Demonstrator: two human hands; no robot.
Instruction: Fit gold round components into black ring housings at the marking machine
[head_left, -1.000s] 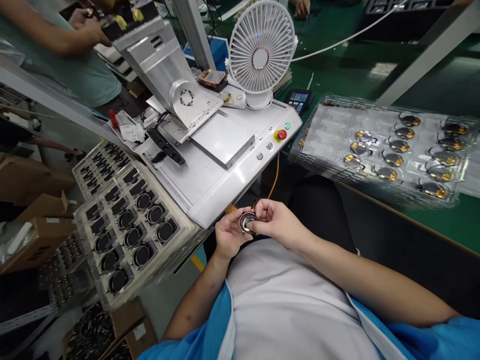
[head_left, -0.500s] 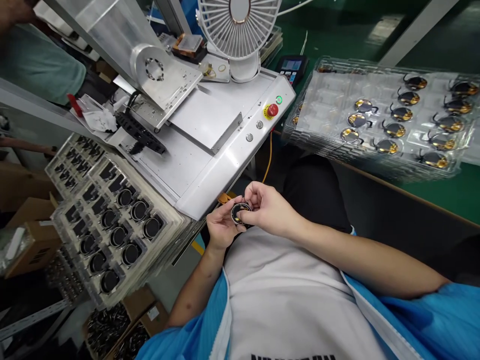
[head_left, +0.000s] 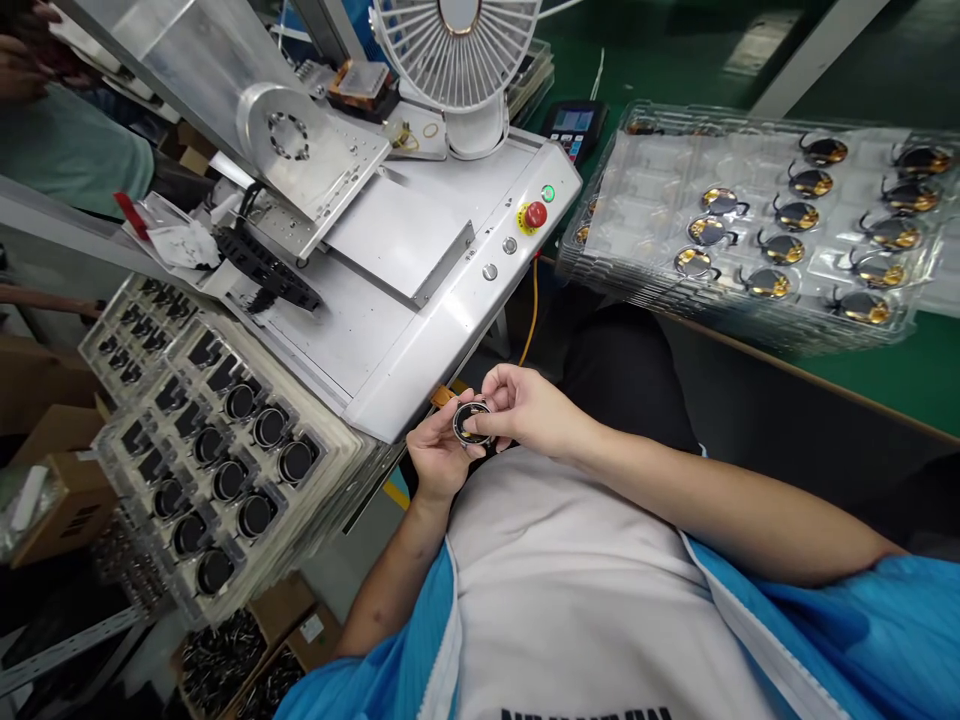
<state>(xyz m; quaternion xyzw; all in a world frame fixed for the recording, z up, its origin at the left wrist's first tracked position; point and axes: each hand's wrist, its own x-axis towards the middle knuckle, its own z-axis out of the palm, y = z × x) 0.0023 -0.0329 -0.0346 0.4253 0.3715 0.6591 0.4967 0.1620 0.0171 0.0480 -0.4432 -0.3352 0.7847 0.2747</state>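
Close to my body, just below the white machine's front corner, both hands meet on a small round black part (head_left: 469,421) with a gold centre. My left hand (head_left: 435,458) cups it from below with its fingers curled. My right hand (head_left: 529,410) pinches its upper right edge with thumb and fingers. A stack of clear trays (head_left: 225,450) with round black parts stands to my left. To my right lies another clear tray (head_left: 757,225) with gold-faced round parts.
A white machine (head_left: 420,310) with a red stop button (head_left: 535,214) and a tilted metal head (head_left: 300,150) fills the middle. A white fan (head_left: 457,60) stands behind it. Cardboard boxes (head_left: 52,500) sit low left. Another person's arm and green shirt (head_left: 67,150) show at top left.
The view has tilted down and shifted, so the machine and trays sit higher in the frame. My hands stay together on the round part, turning it slightly.
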